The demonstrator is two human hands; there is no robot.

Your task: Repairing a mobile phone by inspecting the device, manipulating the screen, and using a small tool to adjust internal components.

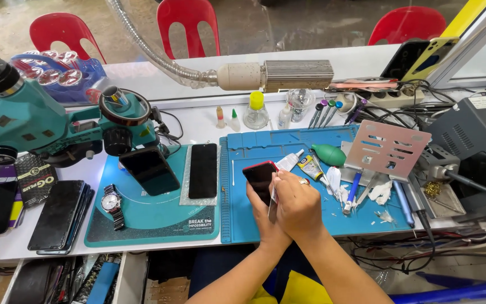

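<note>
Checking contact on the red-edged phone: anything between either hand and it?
Nothing visible. The left hand holds the red-edged phone from below over the blue mat. The right hand lies against its right edge, pinching a small white piece there; the exact contact is hidden.

Dark phone screen (260, 179) over blue mat (254, 225)

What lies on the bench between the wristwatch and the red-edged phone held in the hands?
In the head view, between the wristwatch and the red-edged phone, two dark phones lie: one under the microscope, another on a glittery pad.
</note>
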